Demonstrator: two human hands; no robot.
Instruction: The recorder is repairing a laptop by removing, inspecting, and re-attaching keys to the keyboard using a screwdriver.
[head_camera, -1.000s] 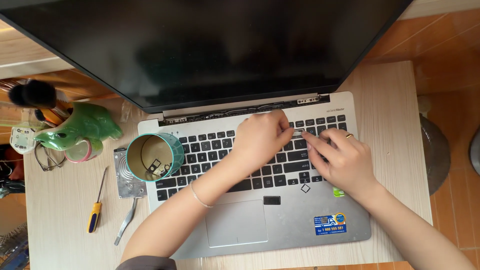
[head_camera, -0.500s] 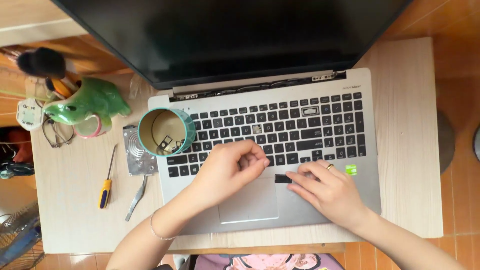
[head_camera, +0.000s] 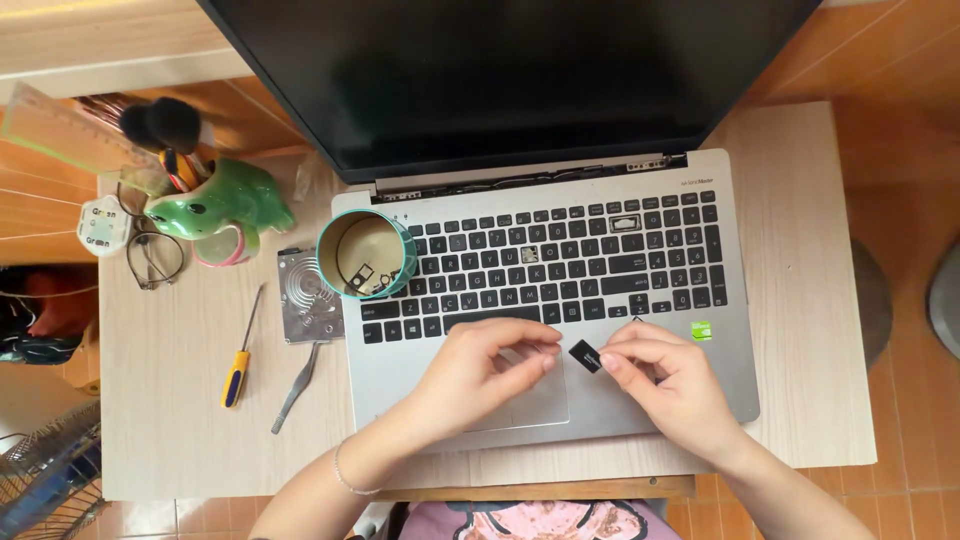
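Black keycap (head_camera: 585, 355) being held over laptop (head_camera: 640, 400) – right hand (head_camera: 670, 385) pinching, left hand (head_camera: 480, 370) half-curled, empty.
Being gripped only by fingertips – it could slip and drop.

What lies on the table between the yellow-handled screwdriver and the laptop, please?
In the head view, metal tweezers lie on the table between the screwdriver and the laptop, with a bare hard-drive just above them, against the laptop's edge.

Left hand (head_camera: 478, 368) curled, right hand (head_camera: 672, 385) fingers (head_camera: 612, 362) pinched, nearly touching.
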